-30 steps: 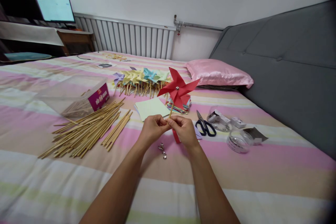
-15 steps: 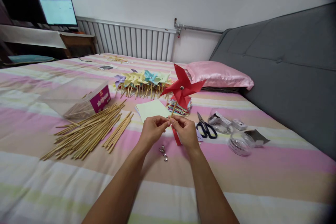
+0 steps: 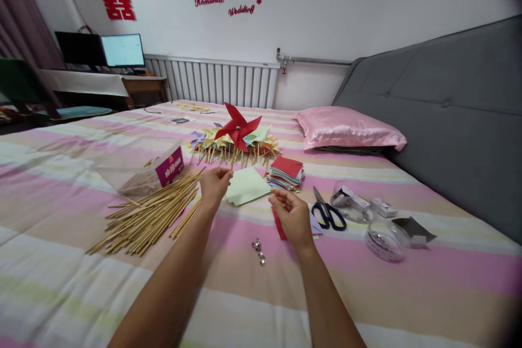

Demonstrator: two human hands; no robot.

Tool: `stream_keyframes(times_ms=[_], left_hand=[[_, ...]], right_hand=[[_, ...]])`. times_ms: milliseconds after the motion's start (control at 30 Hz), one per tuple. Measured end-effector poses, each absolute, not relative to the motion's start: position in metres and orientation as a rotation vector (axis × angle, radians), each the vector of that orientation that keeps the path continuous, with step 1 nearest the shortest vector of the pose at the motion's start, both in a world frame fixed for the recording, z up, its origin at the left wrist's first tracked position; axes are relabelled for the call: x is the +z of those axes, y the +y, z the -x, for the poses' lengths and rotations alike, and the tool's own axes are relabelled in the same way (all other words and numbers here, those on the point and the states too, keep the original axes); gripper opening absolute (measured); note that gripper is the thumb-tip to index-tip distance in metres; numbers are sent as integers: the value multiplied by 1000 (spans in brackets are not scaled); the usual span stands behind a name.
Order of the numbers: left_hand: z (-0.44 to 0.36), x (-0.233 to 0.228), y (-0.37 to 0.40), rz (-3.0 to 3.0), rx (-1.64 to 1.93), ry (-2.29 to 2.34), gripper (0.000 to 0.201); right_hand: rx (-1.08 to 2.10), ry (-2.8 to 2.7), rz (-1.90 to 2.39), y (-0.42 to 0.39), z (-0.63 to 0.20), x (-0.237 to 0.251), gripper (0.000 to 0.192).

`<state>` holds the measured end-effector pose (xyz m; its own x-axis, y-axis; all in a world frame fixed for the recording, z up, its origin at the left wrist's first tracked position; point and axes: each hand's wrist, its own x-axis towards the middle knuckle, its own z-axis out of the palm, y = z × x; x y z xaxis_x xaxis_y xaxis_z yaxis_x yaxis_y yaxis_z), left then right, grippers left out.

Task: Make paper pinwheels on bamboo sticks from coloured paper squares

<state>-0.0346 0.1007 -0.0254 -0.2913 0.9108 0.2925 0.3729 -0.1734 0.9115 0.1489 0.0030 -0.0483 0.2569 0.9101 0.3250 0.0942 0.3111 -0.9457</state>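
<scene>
A red paper pinwheel (image 3: 240, 133) stands upright on its thin stick in front of me. My left hand (image 3: 215, 185) pinches the lower end of that stick between thumb and fingertips. My right hand (image 3: 291, 213) is apart from the pinwheel, its fingers loosely bent and spread with nothing visible in them. Under and beside it lie a red paper piece (image 3: 279, 223) and a purple paper piece (image 3: 315, 224), both partly hidden. Pale green paper sheets (image 3: 247, 186) rest between the hands. Several small silvery metal pieces (image 3: 258, 247) lie nearer to me.
Bamboo sticks (image 3: 150, 217) lie loose at left by a clear plastic box (image 3: 169, 166). Finished pinwheels (image 3: 207, 138) are lined up behind the paper stack (image 3: 285, 174). Scissors (image 3: 326, 213), clear round containers (image 3: 385, 239) and a pink pillow (image 3: 350, 128) are at right.
My left hand has moved left and forward, carrying the red pinwheel. My right hand has let go of the stick and opened. The view has tilted up and turned left.
</scene>
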Motion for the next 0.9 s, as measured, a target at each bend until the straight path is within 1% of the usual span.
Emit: stream_keyframes(times_ms=[333,600,767,900], left_hand=[[40,-44,190,-1368,1226,2137,19],[15,-53,240,-1318,937,2289,33],[14,-58,259,-1226,843,2417,33],[11,-56,264,-1206,846,2459,31]], right_hand=[[756,-1199,1138,4,-149,-48,27],[793,-1260,1170,3,-145,-45,21],[791,-1290,1176,2,-143,-45,19],[791,-1293,1194,2,-144,-45,18]])
